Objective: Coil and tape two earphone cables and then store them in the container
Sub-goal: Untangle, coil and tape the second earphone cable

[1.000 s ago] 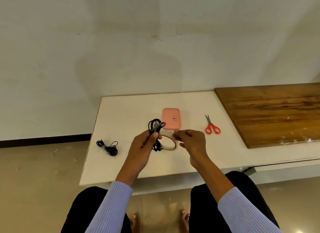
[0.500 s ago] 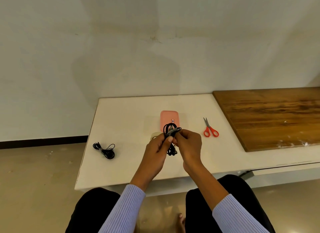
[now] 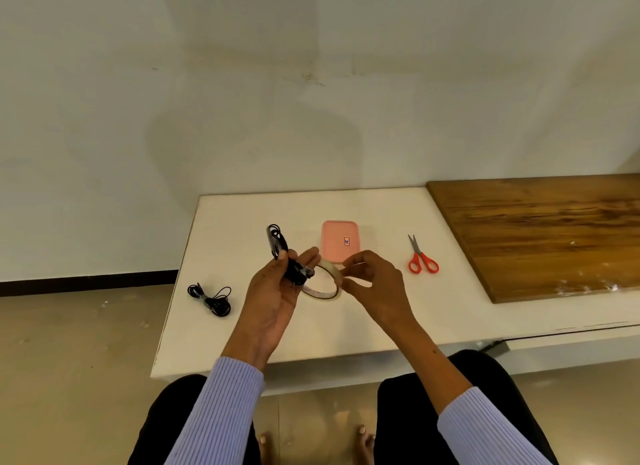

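Plain indoor room, kind uncertain: bare white wall [image 3: 311,83], beige floor [image 3: 69,360], low white table [image 3: 346,326], wooden board [image 3: 540,232].

Hiding the lower part of the coiled earphone cable [image 3: 277,244] and the tape roll's [image 3: 323,281] left rim behind the left hand [image 3: 277,291]. Running off the right edge: wooden board [image 3: 540,232]. Staying unreadable: container [image 3: 339,240] label.
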